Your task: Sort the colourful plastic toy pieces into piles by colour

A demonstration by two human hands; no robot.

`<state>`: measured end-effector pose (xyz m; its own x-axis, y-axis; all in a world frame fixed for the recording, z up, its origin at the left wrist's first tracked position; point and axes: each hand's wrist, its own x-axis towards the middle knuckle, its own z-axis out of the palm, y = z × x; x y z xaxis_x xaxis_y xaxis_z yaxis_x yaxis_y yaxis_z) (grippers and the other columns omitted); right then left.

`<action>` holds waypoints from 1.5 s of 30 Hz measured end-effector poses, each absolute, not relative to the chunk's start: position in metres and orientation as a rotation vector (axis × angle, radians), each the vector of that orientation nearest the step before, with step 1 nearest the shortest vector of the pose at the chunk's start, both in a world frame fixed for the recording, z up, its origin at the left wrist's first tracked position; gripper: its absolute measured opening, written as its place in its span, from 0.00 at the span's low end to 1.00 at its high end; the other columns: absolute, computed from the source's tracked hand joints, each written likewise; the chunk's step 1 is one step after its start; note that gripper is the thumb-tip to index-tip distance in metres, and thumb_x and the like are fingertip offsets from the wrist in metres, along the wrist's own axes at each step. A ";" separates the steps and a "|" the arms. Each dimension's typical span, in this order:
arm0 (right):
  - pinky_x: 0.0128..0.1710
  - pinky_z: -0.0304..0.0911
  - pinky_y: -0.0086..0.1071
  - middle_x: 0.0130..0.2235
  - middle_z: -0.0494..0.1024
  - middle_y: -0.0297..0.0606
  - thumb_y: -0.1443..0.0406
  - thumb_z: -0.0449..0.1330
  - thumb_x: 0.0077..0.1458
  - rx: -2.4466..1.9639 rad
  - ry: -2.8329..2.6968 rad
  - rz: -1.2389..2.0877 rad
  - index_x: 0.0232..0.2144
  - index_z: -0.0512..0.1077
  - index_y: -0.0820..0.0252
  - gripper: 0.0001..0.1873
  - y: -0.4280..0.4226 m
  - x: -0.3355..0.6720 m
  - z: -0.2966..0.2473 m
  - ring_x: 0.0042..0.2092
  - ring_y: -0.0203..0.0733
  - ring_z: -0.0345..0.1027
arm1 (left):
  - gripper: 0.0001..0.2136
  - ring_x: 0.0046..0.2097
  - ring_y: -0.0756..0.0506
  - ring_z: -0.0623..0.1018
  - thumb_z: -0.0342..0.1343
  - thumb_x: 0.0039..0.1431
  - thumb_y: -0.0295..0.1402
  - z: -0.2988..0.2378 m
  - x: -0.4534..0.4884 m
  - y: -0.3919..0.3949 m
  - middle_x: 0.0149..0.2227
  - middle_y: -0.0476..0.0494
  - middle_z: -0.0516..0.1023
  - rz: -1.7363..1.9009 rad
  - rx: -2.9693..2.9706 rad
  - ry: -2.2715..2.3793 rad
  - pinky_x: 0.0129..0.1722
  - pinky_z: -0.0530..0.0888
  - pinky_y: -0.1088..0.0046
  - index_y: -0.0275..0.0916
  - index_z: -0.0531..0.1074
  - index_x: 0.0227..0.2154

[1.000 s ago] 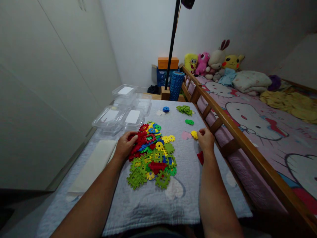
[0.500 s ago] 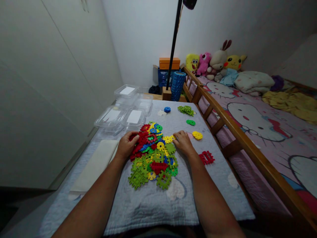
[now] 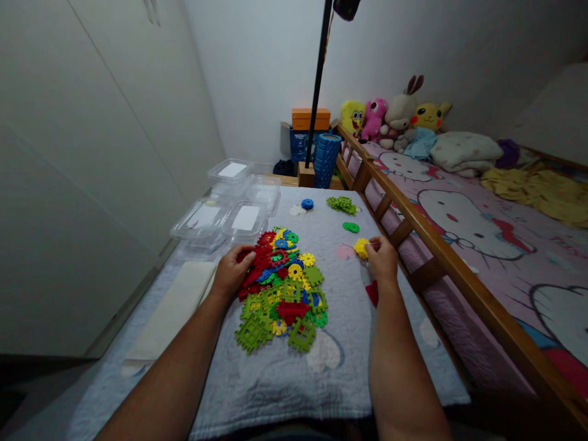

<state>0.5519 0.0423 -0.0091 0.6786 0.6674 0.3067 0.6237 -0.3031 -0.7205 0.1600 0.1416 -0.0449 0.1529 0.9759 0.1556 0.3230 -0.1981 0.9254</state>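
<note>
My right hand (image 3: 383, 260) is at the right side of the table, its thumb and fingers closed on yellow flower-shaped plastic building pieces (image 3: 361, 248). How many it grips I cannot tell. My left hand (image 3: 230, 271) rests against the left edge of a mixed heap, thumb and fingers apart, touching the red building pieces (image 3: 260, 262). In the heap, round yellow pieces (image 3: 294, 272) and blue pieces lie among green square lattice pieces (image 3: 254, 332). A few red pieces (image 3: 372, 294) lie partly hidden under my right wrist.
Green square pieces (image 3: 342, 204), a green round piece (image 3: 351, 227) and a blue round stack (image 3: 307, 204) lie towards the far edge. Clear plastic boxes (image 3: 201, 219) stand at the far left, near a folded pale cloth (image 3: 169, 312). A wooden bed rail (image 3: 413, 237) runs along the right.
My right hand has moved right, from the heap's yellow pieces to the separate yellow ones, leaving a yellow piece at the heap's edge. My left hand stays by the red pieces.
</note>
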 end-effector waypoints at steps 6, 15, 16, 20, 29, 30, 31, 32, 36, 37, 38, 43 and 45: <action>0.35 0.61 0.35 0.30 0.77 0.41 0.63 0.57 0.44 -2.091 -0.914 0.001 0.28 0.72 0.59 0.08 0.040 0.570 -0.020 0.33 0.45 0.69 | 0.20 0.42 0.40 0.80 0.59 0.54 0.48 -0.044 0.160 0.142 0.40 0.42 0.83 1.068 1.646 1.263 0.44 0.76 0.64 0.38 0.78 0.42; 0.37 0.62 0.37 0.29 0.78 0.42 0.65 0.57 0.46 -2.143 -0.893 -0.127 0.26 0.72 0.58 0.05 0.037 0.570 -0.025 0.32 0.46 0.66 | 0.20 0.43 0.40 0.80 0.59 0.54 0.48 -0.042 0.161 0.140 0.38 0.42 0.83 1.055 1.622 1.265 0.44 0.76 0.64 0.37 0.78 0.43; 0.37 0.63 0.37 0.29 0.78 0.43 0.65 0.57 0.46 -2.129 -0.895 -0.129 0.26 0.73 0.58 0.05 0.038 0.568 -0.023 0.32 0.46 0.67 | 0.20 0.43 0.40 0.80 0.59 0.54 0.48 -0.042 0.161 0.140 0.38 0.42 0.83 1.060 1.619 1.264 0.45 0.76 0.64 0.38 0.78 0.42; 0.39 0.63 0.36 0.34 0.80 0.43 0.63 0.57 0.49 -2.015 -1.026 -0.032 0.32 0.76 0.61 0.10 0.048 0.542 -0.014 0.35 0.46 0.69 | 0.20 0.43 0.40 0.80 0.60 0.53 0.47 -0.042 0.162 0.141 0.39 0.42 0.83 1.072 1.620 1.259 0.45 0.75 0.64 0.37 0.78 0.42; 0.53 0.59 0.38 0.45 0.78 0.46 0.67 0.58 0.58 -1.846 -1.835 0.293 0.44 0.78 0.61 0.13 0.067 0.444 -0.024 0.49 0.47 0.68 | 0.20 0.44 0.40 0.79 0.59 0.54 0.47 -0.043 0.161 0.141 0.41 0.40 0.82 1.066 1.635 1.259 0.46 0.75 0.63 0.36 0.78 0.42; 0.53 0.59 0.38 0.45 0.77 0.47 0.67 0.58 0.59 -1.872 -1.859 0.282 0.45 0.78 0.61 0.13 0.067 0.440 -0.025 0.49 0.47 0.67 | 0.20 0.44 0.40 0.79 0.59 0.54 0.47 -0.042 0.161 0.140 0.41 0.41 0.82 1.068 1.634 1.257 0.46 0.75 0.63 0.37 0.78 0.42; 0.53 0.59 0.38 0.45 0.77 0.47 0.66 0.58 0.60 -1.893 -1.871 0.275 0.45 0.78 0.61 0.13 0.068 0.438 -0.027 0.49 0.47 0.67 | 0.20 0.44 0.40 0.79 0.59 0.54 0.47 -0.042 0.161 0.140 0.40 0.41 0.82 1.067 1.634 1.257 0.46 0.75 0.63 0.37 0.78 0.42; 0.52 0.59 0.37 0.44 0.76 0.46 0.66 0.59 0.60 -1.904 -1.872 0.275 0.44 0.77 0.60 0.12 0.069 0.437 -0.028 0.49 0.47 0.66 | 0.20 0.44 0.40 0.80 0.59 0.54 0.47 -0.041 0.162 0.140 0.40 0.41 0.82 1.065 1.635 1.257 0.46 0.75 0.64 0.37 0.78 0.42; 0.46 0.60 0.34 0.38 0.76 0.41 0.68 0.59 0.56 -1.853 -1.790 0.332 0.35 0.75 0.60 0.05 0.070 0.442 -0.028 0.43 0.44 0.67 | 0.19 0.44 0.40 0.80 0.59 0.54 0.47 -0.041 0.162 0.140 0.39 0.42 0.82 1.059 1.640 1.264 0.45 0.75 0.64 0.37 0.78 0.41; 0.44 0.60 0.33 0.36 0.76 0.39 0.68 0.59 0.55 -1.830 -1.753 0.363 0.33 0.74 0.59 0.03 0.069 0.445 -0.027 0.41 0.42 0.67 | 0.20 0.44 0.40 0.80 0.59 0.54 0.47 -0.041 0.162 0.141 0.39 0.42 0.82 1.060 1.641 1.265 0.45 0.75 0.64 0.38 0.78 0.41; 0.41 0.60 0.32 0.34 0.75 0.37 0.68 0.59 0.54 -1.806 -1.711 0.401 0.31 0.73 0.59 0.03 0.068 0.447 -0.026 0.39 0.41 0.67 | 0.20 0.44 0.40 0.80 0.59 0.53 0.47 -0.041 0.162 0.141 0.39 0.42 0.82 1.062 1.641 1.265 0.45 0.75 0.64 0.38 0.78 0.41; 0.33 0.58 0.30 0.28 0.74 0.31 0.64 0.57 0.51 -1.740 -1.519 0.552 0.29 0.72 0.58 0.05 0.063 0.456 -0.022 0.31 0.38 0.66 | 0.20 0.43 0.40 0.80 0.59 0.53 0.48 -0.044 0.161 0.142 0.39 0.42 0.83 1.064 1.629 1.260 0.44 0.76 0.64 0.38 0.78 0.42; 0.33 0.59 0.30 0.28 0.75 0.32 0.64 0.57 0.49 -1.727 -1.492 0.577 0.29 0.73 0.58 0.06 0.062 0.457 -0.020 0.31 0.38 0.67 | 0.21 0.43 0.40 0.80 0.60 0.53 0.48 -0.045 0.161 0.142 0.39 0.42 0.83 1.064 1.623 1.258 0.43 0.76 0.64 0.38 0.78 0.42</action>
<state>0.4573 0.0620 -0.0203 0.2125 0.9667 0.1423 0.6196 -0.0207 -0.7847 0.1605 0.1423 -0.0447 0.1492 0.9789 0.1399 0.3008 -0.1798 0.9366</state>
